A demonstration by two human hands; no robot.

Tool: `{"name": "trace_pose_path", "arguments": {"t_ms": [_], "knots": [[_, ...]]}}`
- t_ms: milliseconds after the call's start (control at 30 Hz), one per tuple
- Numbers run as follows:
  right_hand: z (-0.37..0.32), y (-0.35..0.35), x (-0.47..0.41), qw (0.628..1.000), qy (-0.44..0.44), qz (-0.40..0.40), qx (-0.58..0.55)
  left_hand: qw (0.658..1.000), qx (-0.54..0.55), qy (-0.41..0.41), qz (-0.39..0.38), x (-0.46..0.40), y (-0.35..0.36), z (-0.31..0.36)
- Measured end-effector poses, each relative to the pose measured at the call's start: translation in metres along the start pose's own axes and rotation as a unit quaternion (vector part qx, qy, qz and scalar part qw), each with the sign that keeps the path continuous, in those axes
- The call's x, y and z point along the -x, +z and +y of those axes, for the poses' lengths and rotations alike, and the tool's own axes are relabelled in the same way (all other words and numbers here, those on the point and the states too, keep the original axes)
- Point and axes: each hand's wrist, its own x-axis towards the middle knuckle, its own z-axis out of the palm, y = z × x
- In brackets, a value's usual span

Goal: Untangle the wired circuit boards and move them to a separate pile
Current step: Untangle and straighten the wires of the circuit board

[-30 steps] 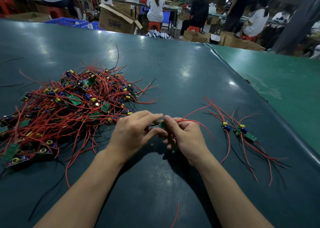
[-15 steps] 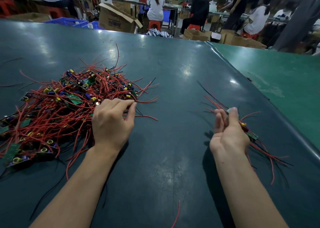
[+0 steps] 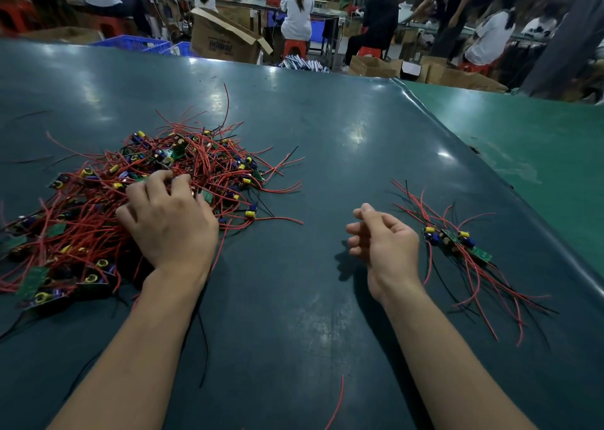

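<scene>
- Big tangled heap of wired circuit boards sits on the person's left side of the dark green table; red and black leads knot the boards together, so each one likely has to be worked loose by hand.
- Small sorted pile lies well apart on the right, near the table's raised edge: a few green boards with leads fanned out flat. Probably kept at that gap so freed leads don't snag back into the heap.
- Left hand is palm down on the near-right part of the heap, fingers curled into the red wires. It looks to be digging for one board; can't tell whether anything is actually pinched.
- Right hand hovers over bare table between the two piles, just beside the sorted one, thumb up, fingers loosely curled, holding nothing.
- Both forearms reach forward from the bottom edge, bare, slightly splayed.
- Stray red wire lies loose on the table near the person.
- Judgement: early in the task, heap far larger than sorted pile.
</scene>
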Motion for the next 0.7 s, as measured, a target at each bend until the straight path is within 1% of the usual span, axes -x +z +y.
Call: {"name": "trace_pose_path", "arguments": {"t_ms": [100, 233, 333, 400, 567, 700], "knots": [[0.0020, 0.0004, 0.0023, 0.998, -0.022, -0.026, 0.046, 1.000, 0.004, -0.005, 0.006, -0.0068, -0.0010, -0.0010], [0.0021, 0.0009, 0.0031, 0.996, -0.020, -0.047, 0.070, 1.000, 0.015, 0.001, -0.002, -0.0070, 0.0010, -0.0021], [0.0020, 0.0014, 0.0023, 0.995, -0.022, -0.051, 0.081, 0.999, 0.046, -0.002, 0.019, -0.0041, 0.0000, -0.0042], [0.0019, 0.0016, 0.0023, 0.994, -0.025, -0.056, 0.087, 0.999, 0.042, -0.006, 0.028, -0.0023, -0.0007, -0.0052], [0.0027, 0.0018, 0.0022, 0.993, -0.028, -0.065, 0.093, 0.999, 0.031, -0.008, 0.007, 0.0003, 0.0027, -0.0043], [0.0043, 0.0029, 0.0036, 0.989, -0.035, -0.081, 0.115, 0.999, 0.032, -0.008, 0.035, -0.0005, 0.0032, -0.0061]]}}
